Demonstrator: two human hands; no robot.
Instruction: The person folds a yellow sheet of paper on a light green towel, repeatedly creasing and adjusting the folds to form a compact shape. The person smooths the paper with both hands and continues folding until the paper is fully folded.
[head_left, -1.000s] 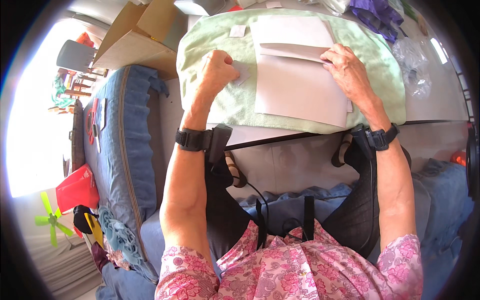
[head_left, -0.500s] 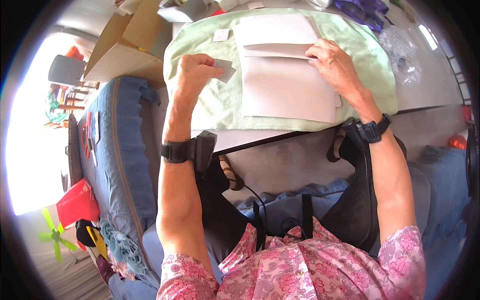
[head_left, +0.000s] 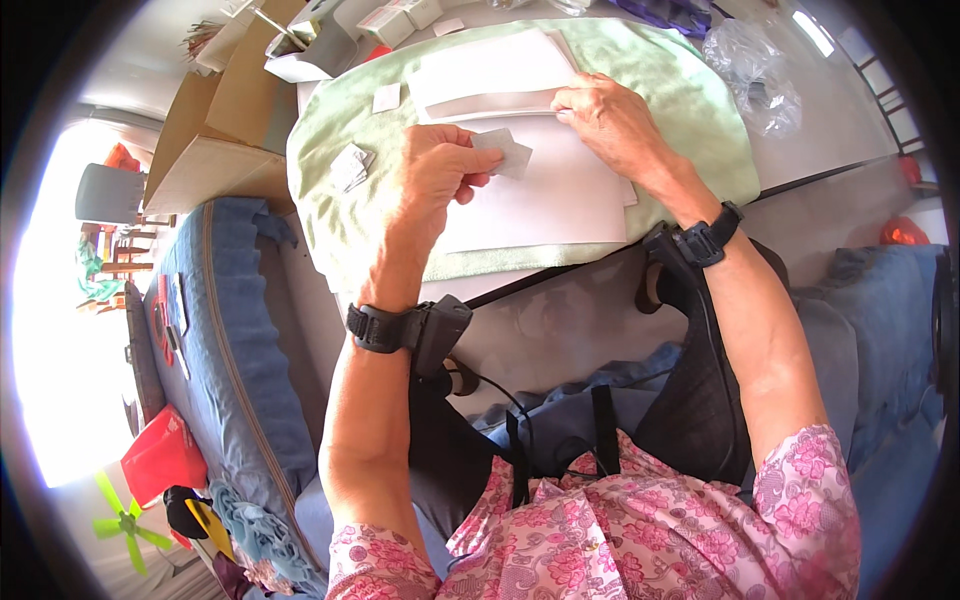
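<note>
Between the thumb and fingers of my left hand (head_left: 435, 170) are thin, pale grey square pieces (head_left: 514, 155), which seem to overlap. This closed hand hovers at the left side of large white paper (head_left: 550, 205) on a light green cloth (head_left: 700, 165). My right hand (head_left: 612, 122) pinches the right end of a raised, folded edge across the paper, leaving a narrow gap under it. Left of my left hand lies a small loose pile of similar squares (head_left: 351, 167). One more pale square (head_left: 386, 97) lies flat farther back on the cloth.
An open cardboard box (head_left: 215, 150) stands left of the table, with a grey holder (head_left: 318, 50) and small white boxes (head_left: 402, 18) behind the cloth. Crumpled clear plastic (head_left: 762, 85) lies at the right, near a purple bag (head_left: 672, 12). A blue padded armrest (head_left: 255, 340) is at my left.
My left hand has moved right with the square pieces, over the paper's left side, and the small pile now shows. My right hand still grips the folded edge. The whole view has shifted slightly.
</note>
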